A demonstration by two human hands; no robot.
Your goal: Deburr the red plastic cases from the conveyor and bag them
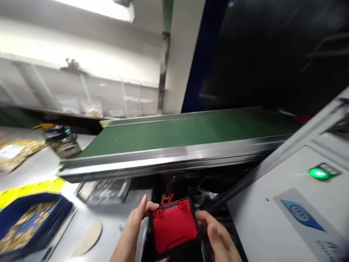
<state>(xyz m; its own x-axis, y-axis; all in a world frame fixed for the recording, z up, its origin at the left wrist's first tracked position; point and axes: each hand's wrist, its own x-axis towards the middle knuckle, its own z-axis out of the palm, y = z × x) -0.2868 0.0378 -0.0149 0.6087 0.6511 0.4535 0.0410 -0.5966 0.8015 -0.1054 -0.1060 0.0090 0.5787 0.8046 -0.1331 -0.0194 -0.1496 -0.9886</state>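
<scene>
A small red plastic part with a black rim, like a shallow case (pixel 175 226), is held up in front of me at the bottom middle. Two small hinge-like details show along its upper edge. My left hand (pixel 133 234) grips its left side, with a finger on the top corner and another under the lower edge. At the right side my right hand (pixel 218 237) has its fingers curled against the black rim. Past the part runs a green conveyor belt (pixel 174 129) with a metal side rail. What lies under the part is dark and mostly hidden.
A blue bin (pixel 61 215) of small brass-coloured pieces stands at lower left, beside a ruler-like strip (pixel 60 232) and a beige rounded piece (pixel 89 237). A clear box (pixel 103 191) sits below the belt. At right is a white machine panel (pixel 263 222) with a lit green button (pixel 318 173).
</scene>
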